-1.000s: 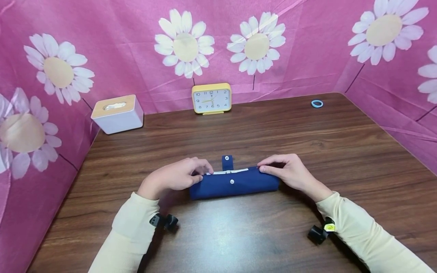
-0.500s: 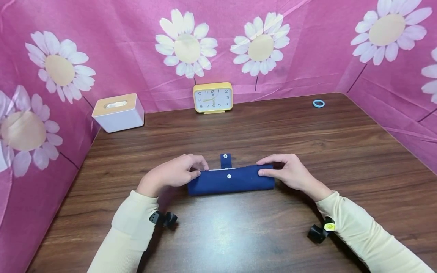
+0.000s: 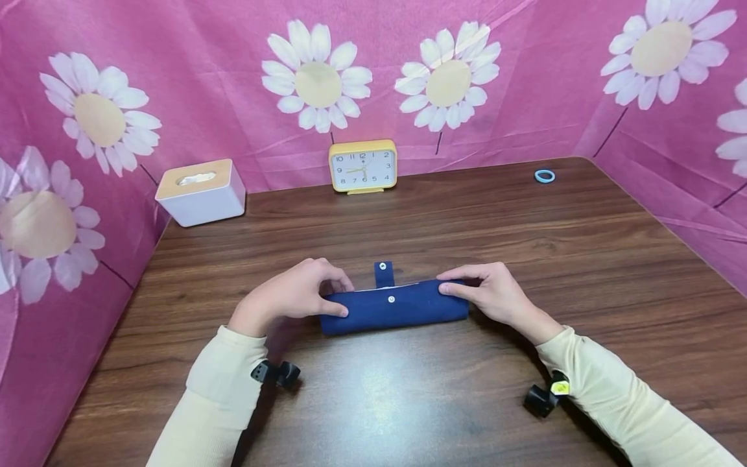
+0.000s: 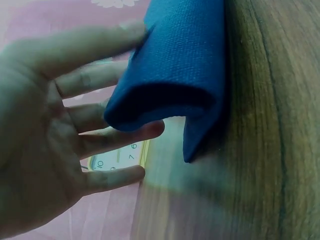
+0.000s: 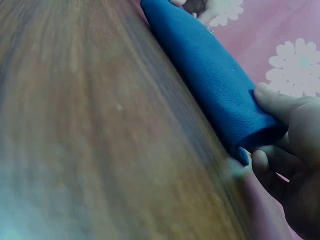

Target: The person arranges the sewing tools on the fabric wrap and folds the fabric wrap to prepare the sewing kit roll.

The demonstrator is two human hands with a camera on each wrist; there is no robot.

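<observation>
A navy-blue fabric pouch (image 3: 408,311), folded into a long flat roll, lies crosswise on the wooden table. A white snap (image 3: 391,299) sits on its front. From behind its upper edge a short strap (image 3: 384,277) with another snap sticks out, away from the person. My left hand (image 3: 297,288) pinches the left end, thumb in front and fingers behind. At the right end, my right hand (image 3: 496,292) pinches the top edge between thumb and fingers. The left wrist view shows the hollow, curled-over end of the folded fabric (image 4: 170,60).
A tissue box (image 3: 201,194) stands at the back left and a yellow clock (image 3: 363,167) at the back middle. Near the far right corner lies a light-blue ring (image 3: 545,176). Pink flowered cloth (image 3: 227,97) encloses the back and sides of the table.
The pouch's front layer has rolled away from the person, covering most of the white line along its upper edge. My left thumb has shifted down onto its front; my right hand stays nearly in place.
</observation>
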